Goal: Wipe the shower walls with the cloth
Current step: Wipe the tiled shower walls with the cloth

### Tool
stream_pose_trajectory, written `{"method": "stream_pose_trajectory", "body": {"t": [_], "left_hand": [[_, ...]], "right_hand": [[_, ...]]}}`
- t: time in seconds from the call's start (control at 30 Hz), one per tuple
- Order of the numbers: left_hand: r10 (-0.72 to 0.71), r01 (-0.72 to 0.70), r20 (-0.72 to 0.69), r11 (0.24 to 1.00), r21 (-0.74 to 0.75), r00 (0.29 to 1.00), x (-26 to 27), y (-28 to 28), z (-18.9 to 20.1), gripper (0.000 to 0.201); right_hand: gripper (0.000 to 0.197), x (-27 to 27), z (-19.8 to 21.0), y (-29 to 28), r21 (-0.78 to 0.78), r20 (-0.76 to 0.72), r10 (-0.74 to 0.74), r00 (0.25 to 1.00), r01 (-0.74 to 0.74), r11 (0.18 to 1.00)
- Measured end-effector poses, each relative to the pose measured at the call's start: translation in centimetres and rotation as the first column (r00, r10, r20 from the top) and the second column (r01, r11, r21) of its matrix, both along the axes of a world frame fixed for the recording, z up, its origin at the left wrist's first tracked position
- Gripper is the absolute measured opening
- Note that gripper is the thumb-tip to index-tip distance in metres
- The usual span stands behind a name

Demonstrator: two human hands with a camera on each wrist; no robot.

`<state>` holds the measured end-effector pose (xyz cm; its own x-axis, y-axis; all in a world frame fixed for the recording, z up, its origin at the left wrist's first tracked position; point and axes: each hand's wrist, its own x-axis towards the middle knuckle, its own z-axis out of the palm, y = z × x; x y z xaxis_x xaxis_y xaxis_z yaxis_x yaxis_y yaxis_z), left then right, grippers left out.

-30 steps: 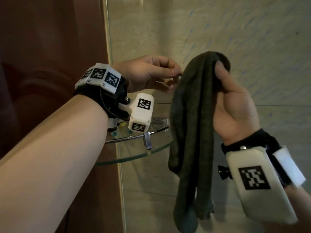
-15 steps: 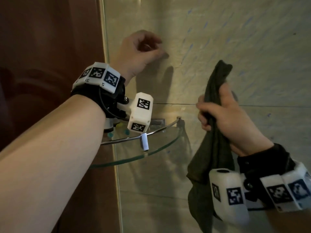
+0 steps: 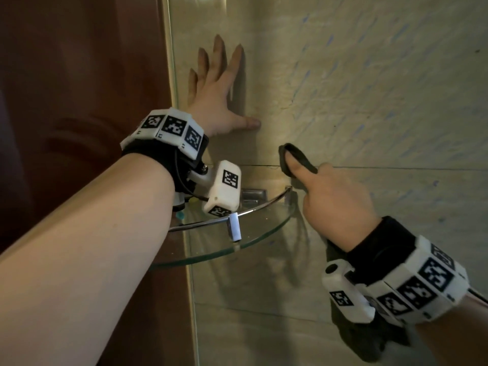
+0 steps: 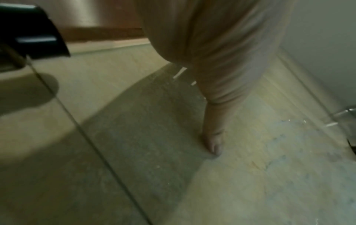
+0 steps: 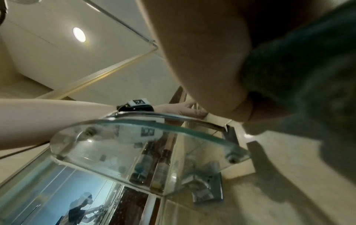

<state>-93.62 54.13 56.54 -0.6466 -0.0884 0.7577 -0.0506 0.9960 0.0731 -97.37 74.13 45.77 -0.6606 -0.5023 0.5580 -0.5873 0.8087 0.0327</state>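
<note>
the right hand (image 3: 335, 202) grips the dark green terry cloth (image 3: 295, 159), bunched against the beige stone-tile shower wall (image 3: 369, 101) at 3 o'clock of the curved glass corner shelf (image 3: 237, 249). farther, at 11 o'clock, the left hand (image 3: 214, 101) lies spread flat on the tile. spreading the cloth wider under the palm would likely wipe better.

Left hand (image 3: 214, 101) flat, fingers (image 3: 219, 52) spread; right hand (image 3: 335, 204) fisted, thumb up.

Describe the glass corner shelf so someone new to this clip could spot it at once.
Find the beige tiled shower wall where it meets the glass panel. In that corner, below the left hand, sits the shelf: a clear quarter-round glass plate with a chrome rail along its curved front.
</note>
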Motion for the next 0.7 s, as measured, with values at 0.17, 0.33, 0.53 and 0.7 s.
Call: {"method": "stream_pose_trajectory", "body": {"t": [0.17,0.33,0.53,0.7], "left_hand": [[0.001,-0.001,-0.008,1.0,-0.012,1.0,-0.1,-0.2,-0.1,0.116],[0.001,-0.001,-0.021,1.0,-0.017,1.0,-0.3,-0.3,-0.1,0.115],[0.0,0.0,-0.017,1.0,-0.013,1.0,-0.4,-0.3,0.0,0.115],[-0.003,0.003,-0.016,1.0,-0.014,1.0,-0.4,-0.4,-0.1,0.114]], "right_hand": [[0.076,0.1,0.3,-0.6,0.023,-0.039,-0.064,0.997,0.065,0.998],[0.078,0.1,0.7,-0.6,-0.013,-0.045,-0.114,0.993,0.113,0.993],[0.076,-0.1,1.3,-0.2,0.006,-0.004,-0.077,0.997,0.077,0.997],[0.076,0.2,0.9,-0.5,0.024,-0.02,-0.07,0.997,0.071,0.997]]}}
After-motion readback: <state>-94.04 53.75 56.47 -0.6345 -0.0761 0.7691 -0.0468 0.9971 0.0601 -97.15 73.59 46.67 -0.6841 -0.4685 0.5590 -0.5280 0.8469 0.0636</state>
